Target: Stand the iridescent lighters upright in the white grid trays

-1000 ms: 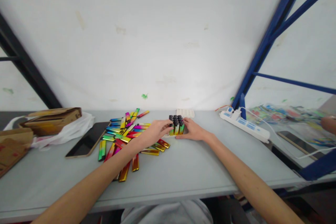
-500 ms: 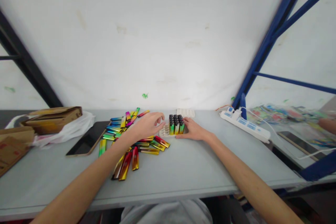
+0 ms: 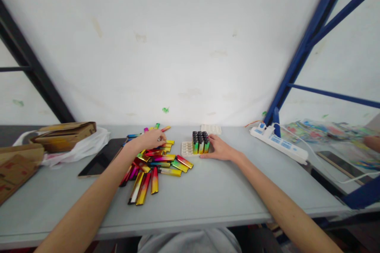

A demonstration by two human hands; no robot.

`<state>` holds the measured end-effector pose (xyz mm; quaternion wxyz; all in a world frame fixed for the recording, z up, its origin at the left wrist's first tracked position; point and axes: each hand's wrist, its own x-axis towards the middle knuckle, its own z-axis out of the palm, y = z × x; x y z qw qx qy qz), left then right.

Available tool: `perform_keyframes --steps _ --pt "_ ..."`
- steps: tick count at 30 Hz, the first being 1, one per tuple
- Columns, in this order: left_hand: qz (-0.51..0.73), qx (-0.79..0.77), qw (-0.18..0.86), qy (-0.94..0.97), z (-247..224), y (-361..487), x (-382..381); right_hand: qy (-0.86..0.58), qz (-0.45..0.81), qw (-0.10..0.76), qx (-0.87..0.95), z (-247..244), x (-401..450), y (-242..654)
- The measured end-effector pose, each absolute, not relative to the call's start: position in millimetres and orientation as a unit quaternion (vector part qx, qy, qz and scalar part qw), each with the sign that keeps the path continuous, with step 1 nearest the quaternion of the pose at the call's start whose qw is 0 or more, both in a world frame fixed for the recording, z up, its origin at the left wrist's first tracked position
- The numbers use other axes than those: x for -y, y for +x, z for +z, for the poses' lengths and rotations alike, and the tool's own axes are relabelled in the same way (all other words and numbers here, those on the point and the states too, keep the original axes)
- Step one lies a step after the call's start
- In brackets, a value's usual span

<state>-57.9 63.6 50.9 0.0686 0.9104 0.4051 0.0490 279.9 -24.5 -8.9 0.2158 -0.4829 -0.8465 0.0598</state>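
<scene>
A pale tray with round holes (image 3: 187,148) lies on the table, and a tight block of upright lighters (image 3: 201,144) with black tops stands at its right side. My right hand (image 3: 221,148) is closed round the right end, thumb along the near edge and fingers behind, steadying the tray. To the left spreads a loose pile of shiny gradient-coloured lighters (image 3: 162,158). Above the pile's far part is my left hand (image 3: 151,139), its fingers curled down among the lighters. What its fingertips pinch is hidden.
Left of the pile lies a dark phone (image 3: 97,160), beside a cardboard box (image 3: 67,136) and a white plastic bag (image 3: 96,140). A second pale tray (image 3: 211,129) lies by the wall. On the right are a power strip (image 3: 279,144) and blue shelf frame (image 3: 297,63).
My left hand has moved left from beside the tray to the lighter pile, fingers now curled down. My right hand stays at the tray. The view has shifted slightly.
</scene>
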Motion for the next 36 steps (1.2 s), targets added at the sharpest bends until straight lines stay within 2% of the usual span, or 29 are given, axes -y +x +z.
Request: perform_keyframes --steps 6,13,15,20,25,32,36 --pt "0.063 -0.429 0.058 0.899 46.3 -61.8 -68.8 -0.485 0.059 0.216 0.846 -9.9 24.4 280.6" --pt "0.28 -0.396 0.082 0.871 63.8 -42.3 -49.9 -0.489 0.058 0.213 0.844 -8.3 24.8 279.0" --pt "0.324 -0.386 0.145 0.852 69.4 -33.8 -42.0 -0.486 0.059 0.217 0.844 -7.5 25.1 278.6" --pt "0.392 -0.343 0.382 0.763 67.1 -13.3 -28.7 -0.494 0.063 0.216 0.84 -7.3 25.4 278.1" --pt "0.377 -0.291 0.533 0.699 55.4 5.8 -11.8 -0.489 0.065 0.22 0.841 -8.1 25.2 278.1" --pt "0.287 -0.335 0.674 0.592 47.7 18.5 -6.7 -0.478 0.069 0.219 0.848 -6.8 25.6 278.4" --pt "0.267 -0.346 0.694 0.572 45.6 18.5 -14.0 -0.48 0.068 0.223 0.846 -7.6 25.3 278.7"
